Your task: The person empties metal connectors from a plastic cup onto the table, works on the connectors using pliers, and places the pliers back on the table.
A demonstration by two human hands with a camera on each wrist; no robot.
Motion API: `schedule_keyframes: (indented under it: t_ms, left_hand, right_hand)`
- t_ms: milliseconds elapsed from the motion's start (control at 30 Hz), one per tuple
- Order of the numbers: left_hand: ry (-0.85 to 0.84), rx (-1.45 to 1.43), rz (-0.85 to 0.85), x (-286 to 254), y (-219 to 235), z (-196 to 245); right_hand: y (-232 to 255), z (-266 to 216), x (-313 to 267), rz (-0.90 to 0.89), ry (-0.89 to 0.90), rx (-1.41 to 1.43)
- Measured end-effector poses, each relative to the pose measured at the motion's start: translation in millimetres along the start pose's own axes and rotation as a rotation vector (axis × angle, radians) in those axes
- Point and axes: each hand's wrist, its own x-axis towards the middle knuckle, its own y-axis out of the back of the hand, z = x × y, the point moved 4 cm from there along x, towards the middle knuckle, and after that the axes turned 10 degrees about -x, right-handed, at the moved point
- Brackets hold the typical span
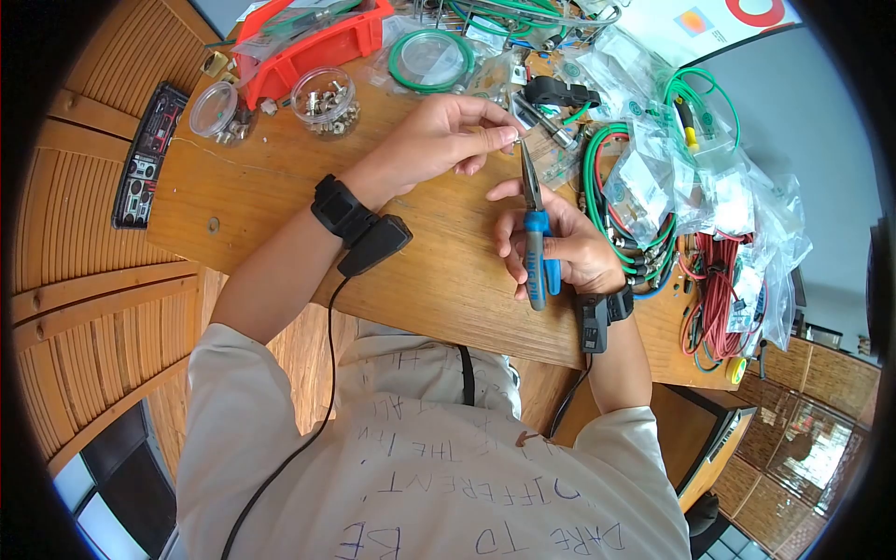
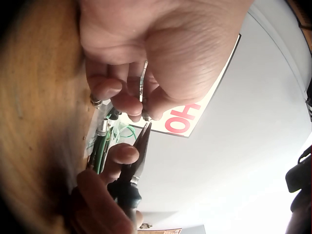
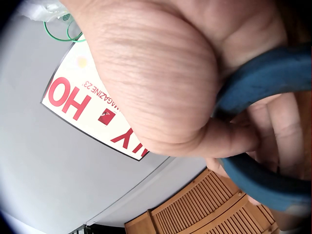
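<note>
My left hand [image 1: 446, 140] pinches a small shiny metal piece [image 2: 146, 116] between thumb and index fingertip, above the wooden table. In the left wrist view a thin silvery strip [image 2: 143, 82] shows between the fingers of that hand. My right hand [image 1: 574, 245] grips needle-nose pliers [image 1: 535, 224] with blue and grey handles, their nose pointing away from me. The tips of the pliers are right at the small piece and the left fingertips. Blue handle loops [image 3: 263, 78] cross the palm in the right wrist view.
Clear jars of metal connectors [image 1: 327, 105] and a red bin [image 1: 313, 47] stand at the back left. Green cable coils [image 1: 597, 177], plastic bags [image 1: 644, 191] and a red cable bundle [image 1: 719, 280] crowd the right side. The table's near edge [image 1: 448, 338] runs before my body.
</note>
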Motion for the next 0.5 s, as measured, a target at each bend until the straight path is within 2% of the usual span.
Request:
schedule_keyframes:
  t_ms: [267, 333, 500]
  left_hand:
    - [0.007, -0.009, -0.01, 0.9, 0.8, -1.5]
    - [0.013, 0.007, 0.0, 1.2, -0.1, -2.4]
    - [0.011, 0.01, -0.017, 1.4, -0.6, -3.0]
  right_hand:
    - [1.1, 0.7, -0.4, -0.028, -0.003, -0.011]
    - [-0.8, -0.1, 0.1, 0.037, -0.017, -0.002]
    - [-0.7, 0.3, 0.6, 0.031, -0.015, -0.013]
